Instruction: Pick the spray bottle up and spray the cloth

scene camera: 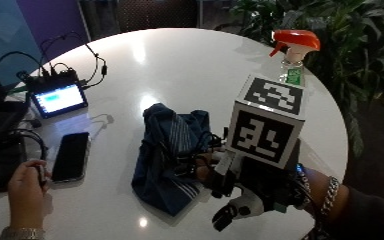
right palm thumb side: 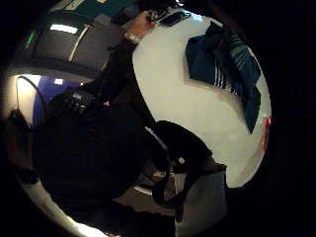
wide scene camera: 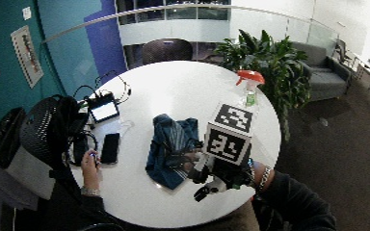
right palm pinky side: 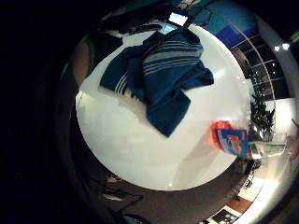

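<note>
A clear spray bottle (scene camera: 293,52) with an orange head stands upright near the far right edge of the round white table (scene camera: 179,60). A crumpled blue striped cloth (scene camera: 171,157) lies near the table's front. My gloved right hand (scene camera: 245,197) hovers just right of the cloth, by the near edge, well short of the bottle. Its fingers hang relaxed and hold nothing. The little finger side palm view looks down on the cloth (right palm pinky side: 159,79) and the bottle (right palm pinky side: 231,140), which are well apart. In the wide view the bottle (wide scene camera: 249,84) stands beyond the hand (wide scene camera: 217,180).
A small lit screen (scene camera: 59,97) with cables sits at the table's left. A black phone (scene camera: 72,156) lies beside the person's bare left hand (scene camera: 24,192). Plants (scene camera: 352,30) stand behind the bottle. A black backpack (wide scene camera: 50,125) rests left of the table.
</note>
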